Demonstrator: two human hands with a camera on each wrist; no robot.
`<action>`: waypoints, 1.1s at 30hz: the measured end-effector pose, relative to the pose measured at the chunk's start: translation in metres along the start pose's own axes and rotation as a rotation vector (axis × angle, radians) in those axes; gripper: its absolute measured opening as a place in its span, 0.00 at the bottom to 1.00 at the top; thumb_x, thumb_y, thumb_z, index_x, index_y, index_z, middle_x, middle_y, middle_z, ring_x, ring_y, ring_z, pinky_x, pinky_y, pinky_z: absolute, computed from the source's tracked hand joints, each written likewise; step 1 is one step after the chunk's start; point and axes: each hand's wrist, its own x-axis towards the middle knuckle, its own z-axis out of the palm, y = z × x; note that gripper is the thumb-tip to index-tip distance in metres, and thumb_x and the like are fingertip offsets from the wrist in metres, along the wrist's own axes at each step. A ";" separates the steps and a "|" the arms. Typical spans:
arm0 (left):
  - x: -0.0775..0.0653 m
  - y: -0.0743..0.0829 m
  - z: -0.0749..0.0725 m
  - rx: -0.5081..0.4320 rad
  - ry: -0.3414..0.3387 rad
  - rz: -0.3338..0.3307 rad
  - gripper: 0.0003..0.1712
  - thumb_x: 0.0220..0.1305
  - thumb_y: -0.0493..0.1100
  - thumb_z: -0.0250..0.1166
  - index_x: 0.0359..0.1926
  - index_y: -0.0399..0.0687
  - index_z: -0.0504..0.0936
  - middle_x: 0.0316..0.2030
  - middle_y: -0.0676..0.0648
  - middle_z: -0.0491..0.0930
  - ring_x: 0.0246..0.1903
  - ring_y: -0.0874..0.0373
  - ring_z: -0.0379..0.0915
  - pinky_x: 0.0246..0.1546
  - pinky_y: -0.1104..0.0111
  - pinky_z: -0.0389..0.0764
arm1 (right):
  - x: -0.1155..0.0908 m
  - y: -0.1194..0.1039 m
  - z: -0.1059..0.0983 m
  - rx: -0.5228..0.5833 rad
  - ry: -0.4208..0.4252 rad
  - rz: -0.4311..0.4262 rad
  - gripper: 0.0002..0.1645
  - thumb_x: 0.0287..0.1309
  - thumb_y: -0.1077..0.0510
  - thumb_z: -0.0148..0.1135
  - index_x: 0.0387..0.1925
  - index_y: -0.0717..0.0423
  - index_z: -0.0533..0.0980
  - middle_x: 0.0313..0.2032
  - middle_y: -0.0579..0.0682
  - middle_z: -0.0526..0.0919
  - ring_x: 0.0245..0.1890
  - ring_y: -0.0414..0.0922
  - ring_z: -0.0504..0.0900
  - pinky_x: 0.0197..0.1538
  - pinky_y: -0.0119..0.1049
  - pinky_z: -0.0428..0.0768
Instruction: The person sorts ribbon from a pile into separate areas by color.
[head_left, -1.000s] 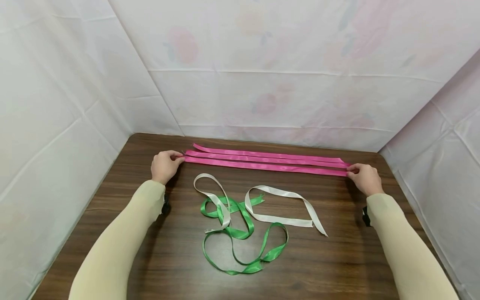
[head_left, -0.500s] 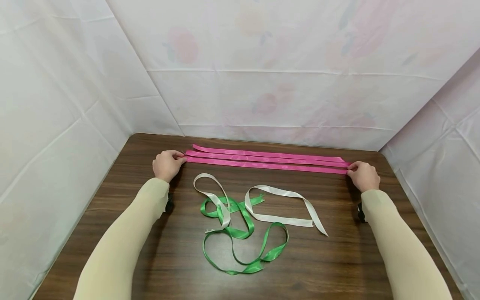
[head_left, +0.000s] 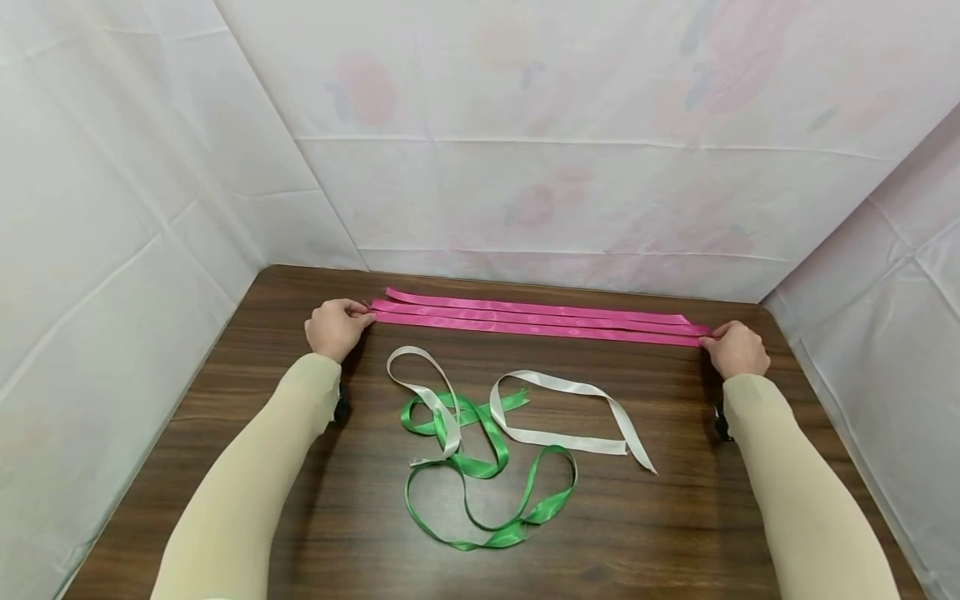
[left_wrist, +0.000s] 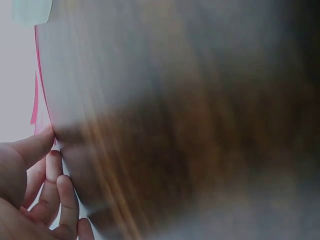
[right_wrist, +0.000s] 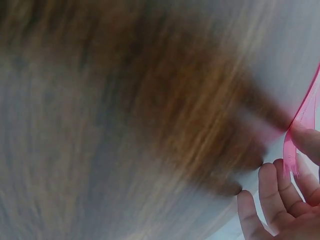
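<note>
Three pink satin ribbons run side by side near the far edge of the table. The nearest pink ribbon (head_left: 540, 330) is stretched straight between both hands. At its left end, my left hand (head_left: 334, 330) pinches it between thumb and finger. My right hand (head_left: 737, 350) pinches the other end, and in the right wrist view a frayed pink tip (right_wrist: 290, 155) hangs below the thumb. Just beyond lie the middle pink ribbon (head_left: 525, 317) and the farthest pink ribbon (head_left: 525, 306); the middle one's right end reaches close to my right fingers.
On the dark wooden table (head_left: 630, 533), nearer me, lie two loosely curled green ribbons (head_left: 487, 454) (head_left: 506, 535). A white ribbon (head_left: 450, 429) overlaps the upper green one, and another white ribbon (head_left: 570, 438) lies to the right. White cloth (head_left: 540, 200) hangs behind and at both sides.
The nearest pink ribbon has shifted slightly away from me, closer to the middle one. My right hand has moved a little outward and away, still pinching its end. The left hand has barely moved.
</note>
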 end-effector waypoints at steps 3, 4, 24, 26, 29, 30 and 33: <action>-0.001 0.000 0.000 -0.004 0.003 -0.003 0.18 0.68 0.52 0.69 0.47 0.43 0.90 0.46 0.38 0.90 0.55 0.36 0.80 0.61 0.41 0.69 | 0.000 0.001 0.000 -0.006 0.001 0.005 0.22 0.71 0.48 0.60 0.52 0.63 0.77 0.58 0.71 0.80 0.57 0.70 0.78 0.55 0.67 0.74; -0.001 0.000 -0.001 -0.004 0.005 -0.001 0.18 0.68 0.52 0.70 0.47 0.43 0.90 0.46 0.38 0.90 0.55 0.36 0.80 0.61 0.41 0.69 | 0.000 0.001 -0.001 -0.008 -0.001 0.007 0.23 0.71 0.47 0.60 0.52 0.63 0.77 0.58 0.71 0.80 0.57 0.70 0.78 0.54 0.67 0.75; 0.000 -0.003 -0.004 -0.026 0.021 0.019 0.19 0.67 0.52 0.71 0.47 0.40 0.89 0.44 0.36 0.89 0.51 0.35 0.82 0.59 0.42 0.75 | -0.002 0.007 -0.005 -0.020 -0.024 -0.012 0.29 0.72 0.43 0.59 0.53 0.66 0.75 0.56 0.71 0.80 0.55 0.69 0.78 0.51 0.65 0.76; 0.001 -0.005 -0.006 -0.032 0.025 0.017 0.19 0.67 0.52 0.70 0.47 0.40 0.89 0.43 0.35 0.89 0.49 0.36 0.83 0.56 0.42 0.77 | -0.001 0.008 -0.008 -0.019 -0.021 -0.023 0.29 0.72 0.42 0.59 0.54 0.66 0.75 0.56 0.71 0.79 0.54 0.69 0.78 0.51 0.65 0.75; 0.000 -0.005 -0.012 -0.050 0.028 0.018 0.19 0.68 0.51 0.70 0.47 0.39 0.89 0.43 0.34 0.89 0.45 0.37 0.85 0.52 0.44 0.79 | -0.001 0.009 -0.014 -0.021 -0.011 -0.031 0.30 0.73 0.42 0.58 0.56 0.66 0.75 0.57 0.71 0.79 0.56 0.70 0.77 0.53 0.68 0.74; 0.000 -0.006 -0.013 -0.054 0.032 0.022 0.19 0.68 0.51 0.70 0.47 0.39 0.89 0.43 0.34 0.89 0.44 0.37 0.85 0.50 0.44 0.80 | -0.001 0.009 -0.016 -0.022 -0.007 -0.031 0.30 0.73 0.42 0.58 0.56 0.66 0.74 0.58 0.72 0.78 0.57 0.70 0.76 0.54 0.69 0.73; -0.001 -0.005 -0.018 -0.064 0.049 0.045 0.18 0.68 0.49 0.70 0.47 0.39 0.89 0.43 0.34 0.89 0.42 0.38 0.85 0.47 0.45 0.81 | -0.002 0.009 -0.024 -0.022 0.010 -0.044 0.30 0.73 0.43 0.57 0.58 0.66 0.74 0.60 0.73 0.77 0.59 0.72 0.75 0.54 0.71 0.72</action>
